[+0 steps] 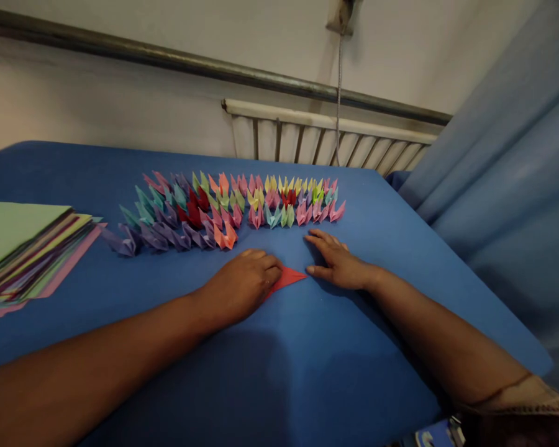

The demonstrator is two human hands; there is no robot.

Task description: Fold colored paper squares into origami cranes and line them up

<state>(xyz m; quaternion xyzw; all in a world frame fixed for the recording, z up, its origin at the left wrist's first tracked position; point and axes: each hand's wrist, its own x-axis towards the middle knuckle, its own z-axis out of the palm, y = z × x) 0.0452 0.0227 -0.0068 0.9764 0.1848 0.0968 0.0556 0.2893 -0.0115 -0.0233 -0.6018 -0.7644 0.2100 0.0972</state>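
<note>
A piece of red folded paper (287, 277) lies on the blue table, its narrow point turned to the right. Curled over its left part, my left hand (249, 276) has its fingers closed on the paper and hides that end. Just past the paper's tip rests my right hand (338, 261), open, with thumb and fingers apart and nothing in it. Beyond both hands stand several rows of folded paper cranes (223, 208) in purple, red, pink, green, yellow and teal.
At the left lies a stack of coloured paper sheets (23, 248), pale green on top. The blue table (335, 347) reaches to a wall with a metal pipe (168, 57) and a radiator (307, 124). A blue curtain (503, 161) hangs along the right side.
</note>
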